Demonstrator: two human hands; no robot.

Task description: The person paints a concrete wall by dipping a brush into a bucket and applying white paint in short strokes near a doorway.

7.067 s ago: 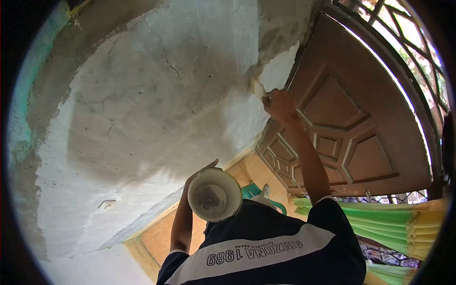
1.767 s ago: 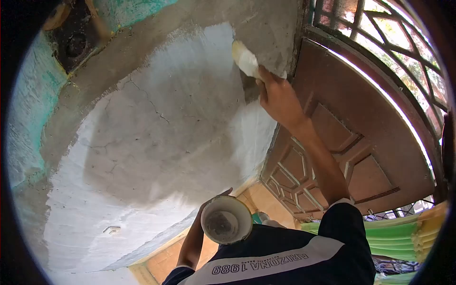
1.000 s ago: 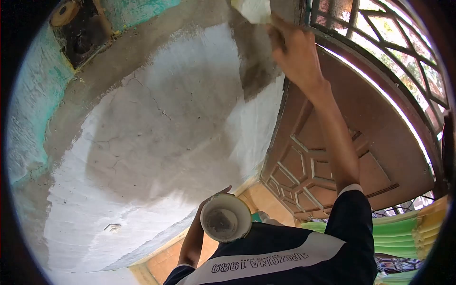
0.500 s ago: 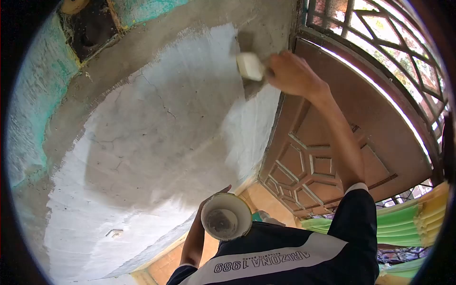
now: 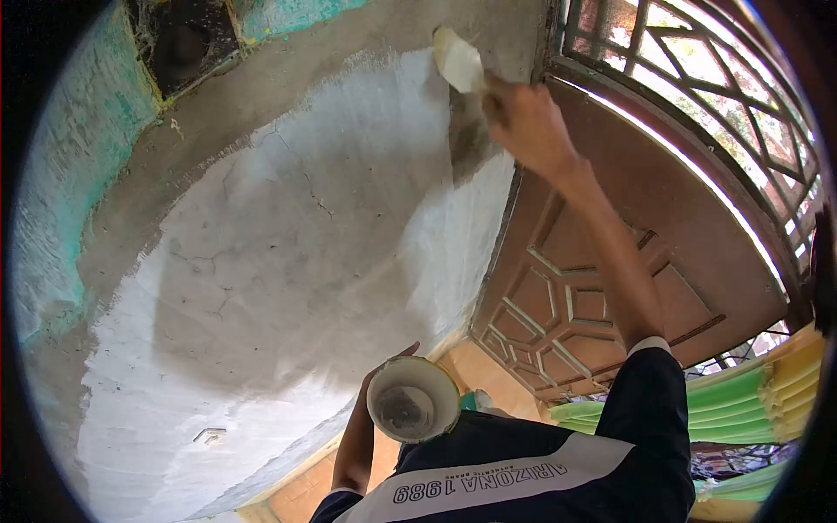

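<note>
My right hand (image 5: 534, 126) is closed around the handle of a wide paintbrush (image 5: 459, 63) with pale bristles. Its head is at the upper part of the wall (image 5: 261, 296), by the edge of a white-coated area; whether the bristles touch cannot be made out. Below, my left hand (image 5: 369, 383) grips the side of a small white bucket (image 5: 445, 383), partly hidden behind it. The bucket is held close to my chest, its mouth facing me, with whitish-grey material at the bottom. White coating covers much of the wall around a greyer middle with thin cracks.
To the right is a brown panelled door (image 5: 602, 288) under a metal window grille (image 5: 697, 65). Green and yellow curtains (image 5: 724, 410) hang at the lower right. A dark recess (image 5: 185, 48) breaks the wall at upper left, near peeling turquoise paint (image 5: 78, 174).
My right hand has moved the paintbrush upward along the wall, and the brush head now tilts further up. My left hand and the bucket have hardly moved.
</note>
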